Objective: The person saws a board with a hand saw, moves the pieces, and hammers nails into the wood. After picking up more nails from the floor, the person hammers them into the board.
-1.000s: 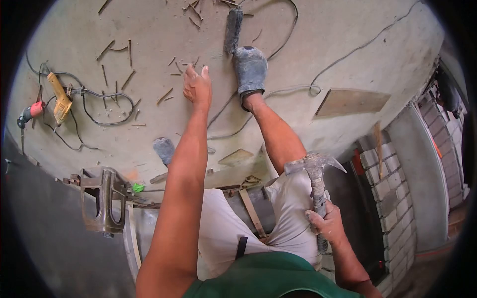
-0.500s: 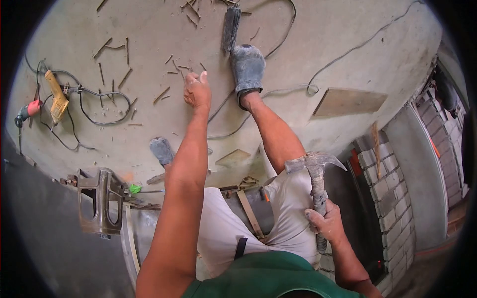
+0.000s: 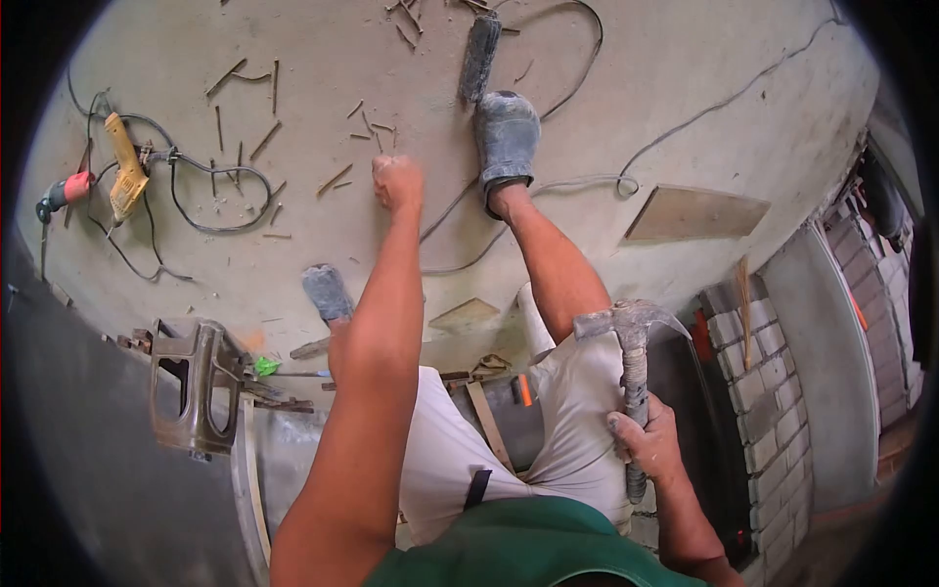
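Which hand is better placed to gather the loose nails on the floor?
Left. The left hand is down at the floor, fisted beside the scattered nails; the right hand is far from them, gripping the hammer.

A single camera rides on the person's head and looks steeply down along the body. The green shirt sits at the bottom edge, nearest the lens. The right hand on the hammer is close, the left hand farther out, near the concrete floor. The wide lens curves everything inside a dark round border.
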The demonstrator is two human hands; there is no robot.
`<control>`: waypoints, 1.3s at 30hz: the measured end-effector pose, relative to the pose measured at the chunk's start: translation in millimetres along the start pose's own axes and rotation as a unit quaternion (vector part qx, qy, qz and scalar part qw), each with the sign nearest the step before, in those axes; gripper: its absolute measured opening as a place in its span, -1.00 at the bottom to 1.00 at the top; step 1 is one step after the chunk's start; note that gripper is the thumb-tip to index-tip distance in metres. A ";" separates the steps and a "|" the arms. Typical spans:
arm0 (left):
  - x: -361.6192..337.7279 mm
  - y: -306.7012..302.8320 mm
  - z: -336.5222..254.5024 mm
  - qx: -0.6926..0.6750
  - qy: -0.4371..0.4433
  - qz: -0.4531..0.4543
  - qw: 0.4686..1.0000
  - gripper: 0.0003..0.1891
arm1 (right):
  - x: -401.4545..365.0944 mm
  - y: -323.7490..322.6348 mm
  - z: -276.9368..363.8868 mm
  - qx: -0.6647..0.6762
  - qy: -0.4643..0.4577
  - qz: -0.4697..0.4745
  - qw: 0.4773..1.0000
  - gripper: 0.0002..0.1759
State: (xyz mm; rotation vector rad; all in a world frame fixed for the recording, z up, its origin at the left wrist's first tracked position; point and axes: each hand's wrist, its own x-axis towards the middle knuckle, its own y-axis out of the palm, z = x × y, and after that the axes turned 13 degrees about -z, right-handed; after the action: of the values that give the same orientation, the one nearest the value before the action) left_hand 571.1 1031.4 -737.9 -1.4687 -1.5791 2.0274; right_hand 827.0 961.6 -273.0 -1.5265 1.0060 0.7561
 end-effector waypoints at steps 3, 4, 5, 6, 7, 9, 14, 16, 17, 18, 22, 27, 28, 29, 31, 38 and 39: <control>2.7 -16.7 21.3 -0.046 -0.023 0.008 0.999 -0.81 | -1.6 3.0 2.0 0.004 0.012 0.005 1.000 -0.80; 4.3 -21.5 23.4 -0.073 -0.037 -0.032 0.996 -0.81 | -1.9 5.0 2.1 0.014 0.019 0.004 1.000 -0.81; 9.3 -17.0 29.6 -0.073 -0.040 -0.032 0.996 -0.81 | -2.1 6.7 1.4 0.023 0.027 0.003 0.999 -0.81; 17.7 -7.9 34.5 -0.058 0.039 -0.084 0.994 -0.81 | -2.0 8.0 0.3 0.021 0.028 0.002 0.999 -0.81; 23.1 2.0 38.1 -0.044 0.118 -0.135 0.983 -0.81 | -2.0 8.7 -0.4 0.027 0.029 0.002 0.999 -0.82; 21.1 6.5 25.5 -0.002 0.103 -0.118 0.988 -0.79 | -4.4 11.3 -1.5 0.028 0.028 -0.007 0.999 -0.82; 25.6 5.0 11.4 0.018 0.050 -0.066 0.996 -0.76 | -7.5 18.4 -4.1 -0.019 0.005 -0.021 1.000 -0.81; 31.0 11.1 8.9 0.072 0.068 -0.078 0.992 -0.78 | -8.7 22.4 -6.5 -0.019 0.001 -0.026 0.999 -0.80; 32.1 10.2 8.2 0.069 0.068 -0.079 0.992 -0.78 | -9.7 23.0 -7.1 -0.020 0.003 -0.030 0.999 -0.80; 33.0 9.4 8.0 0.069 0.088 -0.076 0.991 -0.78 | -9.9 24.0 -8.2 -0.021 0.000 -0.032 0.999 -0.80; 40.9 9.3 11.0 0.035 0.067 -0.071 0.995 -0.78 | -13.2 30.0 -7.9 -0.042 -0.019 -0.040 0.998 -0.79; 33.6 -0.2 66.0 -0.239 -0.094 -0.021 0.966 -0.86 | -15.2 32.6 -12.6 -0.046 -0.044 -0.040 0.997 -0.79; 29.2 -6.8 75.4 -0.345 -0.166 0.027 0.923 -0.87 | -14.8 32.2 -12.5 -0.032 -0.035 -0.030 0.998 -0.79; 26.9 -6.5 86.5 -0.343 -0.167 0.025 0.924 -0.87 | -14.5 32.7 -11.5 -0.018 -0.025 -0.019 0.999 -0.79; 23.0 -4.5 105.9 -0.341 -0.116 0.071 0.930 -0.89 | -14.7 34.9 -9.9 -0.026 -0.020 -0.023 0.999 -0.80; 1.2 -43.0 79.8 -0.514 -0.209 0.218 0.803 -0.86 | -10.7 32.2 -3.6 -0.041 -0.024 -0.037 0.998 -0.80; -14.8 -64.6 71.2 -0.513 -0.189 0.231 0.805 -0.86 | -11.5 31.1 -2.3 -0.039 -0.026 -0.026 0.999 -0.77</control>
State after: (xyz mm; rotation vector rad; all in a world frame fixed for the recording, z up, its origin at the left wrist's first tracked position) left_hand 497.7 1003.6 -680.5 -1.9736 -3.0668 1.7596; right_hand 794.0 960.5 -276.0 -1.5862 0.9033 0.8031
